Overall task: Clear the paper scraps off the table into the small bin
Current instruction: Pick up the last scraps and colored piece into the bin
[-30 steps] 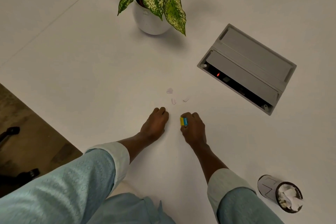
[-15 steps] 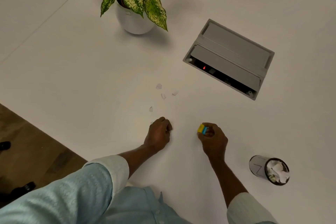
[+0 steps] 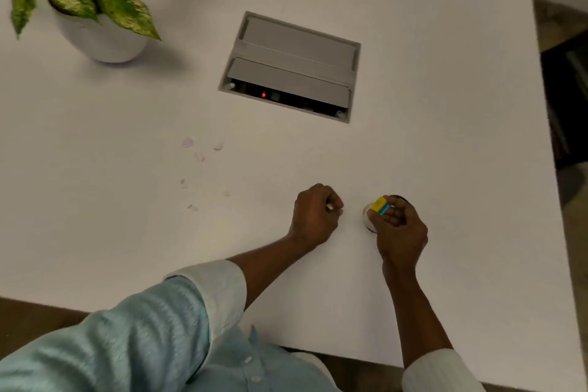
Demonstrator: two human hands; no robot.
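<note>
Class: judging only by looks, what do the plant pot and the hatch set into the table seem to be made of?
Plant pot: probably glazed ceramic, possibly plastic; smooth, rounded white wall with a soft sheen. Hatch: seemingly brushed or anodised metal, maybe grey plastic; flat matt grey panels with crisp, straight edges.

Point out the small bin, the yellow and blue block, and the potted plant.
small bin [image 3: 368,222]: head view, pale side wall showing left of the right hand.
yellow and blue block [image 3: 380,205]: head view, its yellow top face.
potted plant [image 3: 105,44]: head view, front of the white pot.
</note>
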